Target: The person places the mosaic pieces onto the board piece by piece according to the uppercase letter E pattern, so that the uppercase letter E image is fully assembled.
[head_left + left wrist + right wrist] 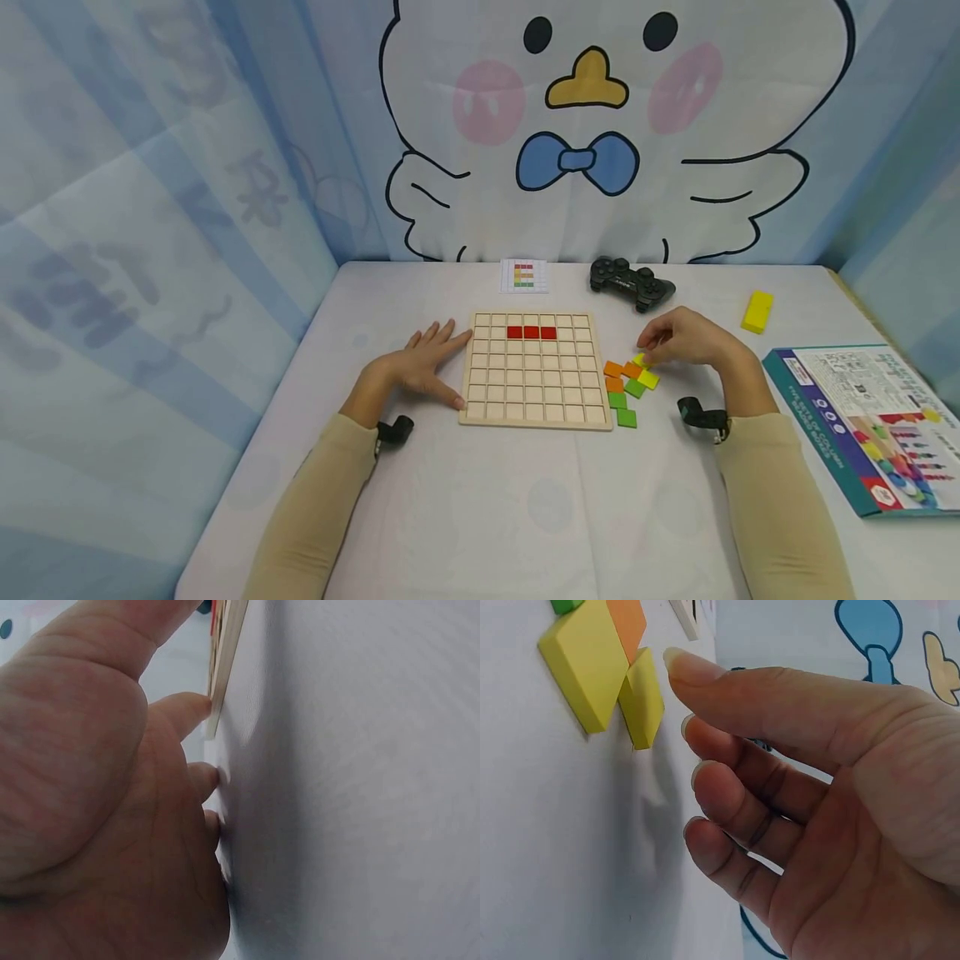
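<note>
A wooden grid board lies on the table, with three red tiles side by side in its second row. My left hand is spread flat at the board's left side, thumb and index finger touching its edge. Beside the board's right edge lies a loose group of orange tiles, green tiles and yellow tiles. My right hand hovers over the far end of that group. In the right wrist view its fingers are loosely bent, with nothing between them, close to a yellow tile.
Behind the board lies a card printed with a coloured grid pattern. A black game controller is to its right. Farther right are a yellow block and a large flat box. A printed curtain hangs behind the table.
</note>
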`<state>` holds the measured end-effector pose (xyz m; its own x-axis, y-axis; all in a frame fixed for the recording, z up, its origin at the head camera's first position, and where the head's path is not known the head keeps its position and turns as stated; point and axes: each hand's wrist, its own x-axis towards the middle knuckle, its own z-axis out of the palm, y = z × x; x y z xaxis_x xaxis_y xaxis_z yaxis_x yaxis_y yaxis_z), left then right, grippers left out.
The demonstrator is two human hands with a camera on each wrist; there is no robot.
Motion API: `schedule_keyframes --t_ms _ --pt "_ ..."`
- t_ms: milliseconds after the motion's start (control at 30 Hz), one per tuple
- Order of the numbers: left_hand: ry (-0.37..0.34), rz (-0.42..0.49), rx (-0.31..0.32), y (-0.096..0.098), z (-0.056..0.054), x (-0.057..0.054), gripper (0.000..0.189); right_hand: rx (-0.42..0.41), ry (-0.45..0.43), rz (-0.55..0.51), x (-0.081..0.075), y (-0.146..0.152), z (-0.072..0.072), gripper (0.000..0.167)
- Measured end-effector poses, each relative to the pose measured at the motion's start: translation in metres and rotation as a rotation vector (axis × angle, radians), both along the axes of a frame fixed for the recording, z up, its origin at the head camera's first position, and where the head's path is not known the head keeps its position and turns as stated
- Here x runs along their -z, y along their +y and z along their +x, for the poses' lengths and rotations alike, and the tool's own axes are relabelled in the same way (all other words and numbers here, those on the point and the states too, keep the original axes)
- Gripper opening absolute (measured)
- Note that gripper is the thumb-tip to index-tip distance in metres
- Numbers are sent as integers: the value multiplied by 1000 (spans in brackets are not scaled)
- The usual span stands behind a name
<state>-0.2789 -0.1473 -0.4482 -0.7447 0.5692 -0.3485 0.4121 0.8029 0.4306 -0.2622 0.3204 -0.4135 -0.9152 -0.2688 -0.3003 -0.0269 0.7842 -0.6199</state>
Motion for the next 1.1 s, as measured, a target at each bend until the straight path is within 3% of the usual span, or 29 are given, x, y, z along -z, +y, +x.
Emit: schedule_keyframes --t_ms 267,733,1100 --pt "-4 1 -3 0 0 0 129 -23 -31 24 4 -1 -1 25" --pt "-12 1 -8 0 0 -1 130 -23 -1 62 0 -5 1 21" --pt "-2 6 -1 0 0 0 129 -26 41 27 7 -8 -3 21"
